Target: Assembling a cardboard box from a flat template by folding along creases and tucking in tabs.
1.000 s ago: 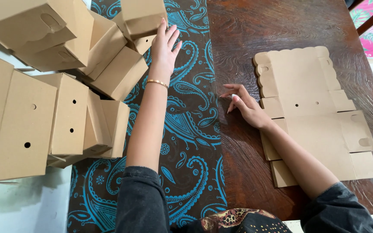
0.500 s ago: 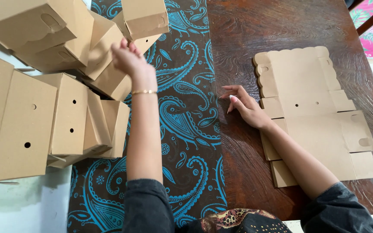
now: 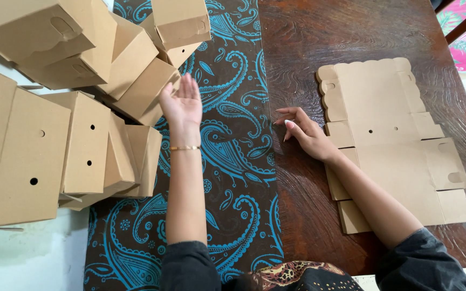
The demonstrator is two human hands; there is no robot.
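Hands both empty: left hand [image 3: 182,105] open over folded boxes [image 3: 130,81] at the desk's [image 3: 319,48] left edge, right hand [image 3: 303,132] spread, steadying flat cardboard [image 3: 395,134]

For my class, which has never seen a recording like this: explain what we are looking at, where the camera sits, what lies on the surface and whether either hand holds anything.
There is no machine here: a person works with two bare hands, and the single picture comes from a camera worn on the head, looking down. The left hand, with a thin gold bracelet at the wrist, is raised open and empty beside a pile of folded brown cardboard boxes. The right hand rests flat on the dark wooden table, also with nothing in its grip, next to a stack of flat unfolded cardboard sheets. Under the left arm lies a dark cloth with blue paisley pattern.
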